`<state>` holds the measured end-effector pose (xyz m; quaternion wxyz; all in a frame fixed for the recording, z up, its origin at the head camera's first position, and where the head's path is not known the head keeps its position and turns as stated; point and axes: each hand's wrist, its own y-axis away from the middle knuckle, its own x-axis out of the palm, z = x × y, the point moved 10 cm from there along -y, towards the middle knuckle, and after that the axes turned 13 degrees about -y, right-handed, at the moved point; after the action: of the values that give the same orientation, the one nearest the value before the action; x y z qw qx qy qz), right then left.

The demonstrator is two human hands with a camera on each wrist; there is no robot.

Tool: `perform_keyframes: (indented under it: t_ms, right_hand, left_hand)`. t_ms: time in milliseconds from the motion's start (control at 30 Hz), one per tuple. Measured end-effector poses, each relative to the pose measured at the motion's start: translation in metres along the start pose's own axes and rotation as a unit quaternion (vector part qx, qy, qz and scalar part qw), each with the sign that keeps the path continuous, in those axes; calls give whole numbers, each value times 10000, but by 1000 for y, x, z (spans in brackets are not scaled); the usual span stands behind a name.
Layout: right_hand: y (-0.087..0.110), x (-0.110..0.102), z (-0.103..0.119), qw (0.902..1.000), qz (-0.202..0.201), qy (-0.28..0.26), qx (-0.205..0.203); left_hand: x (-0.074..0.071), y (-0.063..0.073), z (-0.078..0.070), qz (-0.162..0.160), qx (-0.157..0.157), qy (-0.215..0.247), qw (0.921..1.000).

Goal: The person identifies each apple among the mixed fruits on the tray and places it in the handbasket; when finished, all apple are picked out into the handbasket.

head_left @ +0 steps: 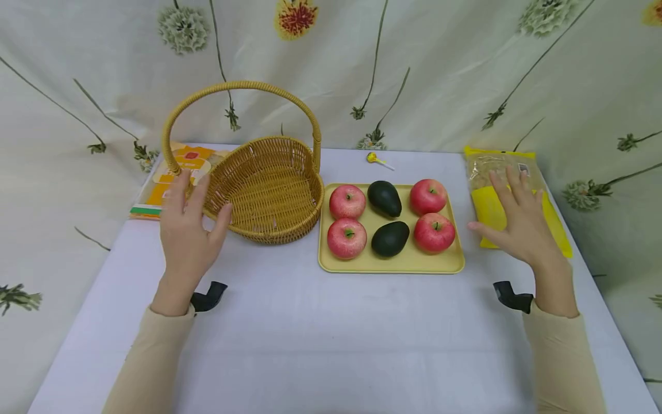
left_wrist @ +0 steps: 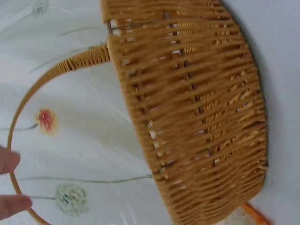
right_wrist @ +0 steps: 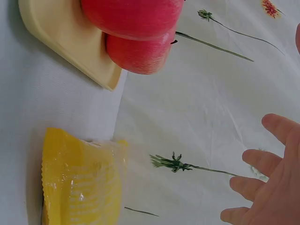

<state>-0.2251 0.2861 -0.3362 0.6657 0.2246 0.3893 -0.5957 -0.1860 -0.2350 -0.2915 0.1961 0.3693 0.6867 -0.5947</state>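
Observation:
My left hand point(head_left: 190, 238) is held over the table at the left, fingers spread and holding nothing. Beside it stands a wicker basket point(head_left: 264, 190) with a tall arched handle point(head_left: 243, 85); its woven side point(left_wrist: 187, 112) fills much of the left wrist view. On the right, my right hand point(head_left: 522, 224) hovers with spread fingers in front of a yellow-and-clear plastic packet point(head_left: 488, 207), holding nothing. Between the hands lies a pale yellow tray point(head_left: 398, 265) bearing several red apples point(head_left: 434, 233) and two dark green avocados point(head_left: 390, 238).
An orange-and-white packet point(head_left: 160, 184) lies at the back left, partly behind the basket. Behind the tray is a yellow lollipop point(head_left: 373, 157) with a white stick. A flowered cloth point(head_left: 331, 75) hangs along the back of the white table point(head_left: 351, 345).

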Motion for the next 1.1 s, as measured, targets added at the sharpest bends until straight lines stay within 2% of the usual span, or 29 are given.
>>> perform_keyframes:
  t_ms: [67,133,233,333,433,500,600,700,767,933,1100]
  right_hand:
    - [1,0,-1,9998,-120,-181,-31]
    - [2,1,-3,9993,-191,-333,-20]
    - [3,4,-6,9979,-279,-579,25]
    - [5,7,-7,9954,-445,-849,11]
    - [8,8,-8,9901,-698,-1216,-107]
    - [11,11,-10,9850,-832,-1505,-176]
    - [15,17,-16,9782,-942,-1845,-142]
    - [17,25,-23,9727,-958,-2112,-55]
    - [17,30,-26,9706,-953,-2208,-41]
    - [15,37,-32,9695,-886,-2283,67]
    - [14,40,-38,9680,-857,-2348,247]
  left_hand:
    - [-9,-1,13,-470,-364,287,9978]
    - [-12,-1,25,-712,-709,458,9939]
    - [-13,0,41,-865,-1093,616,9883]
    - [-9,1,54,-867,-1435,758,9829]
    - [0,2,66,-740,-1846,954,9754]
    - [9,3,74,-520,-2170,1100,9686]
    - [27,5,86,-54,-2686,1442,9524]
    - [43,6,95,324,-3062,1705,9360]
    - [50,6,98,428,-3164,1799,9304]
    - [54,3,100,344,-3098,1782,9333]
    - [55,3,102,306,-3172,1763,9313]
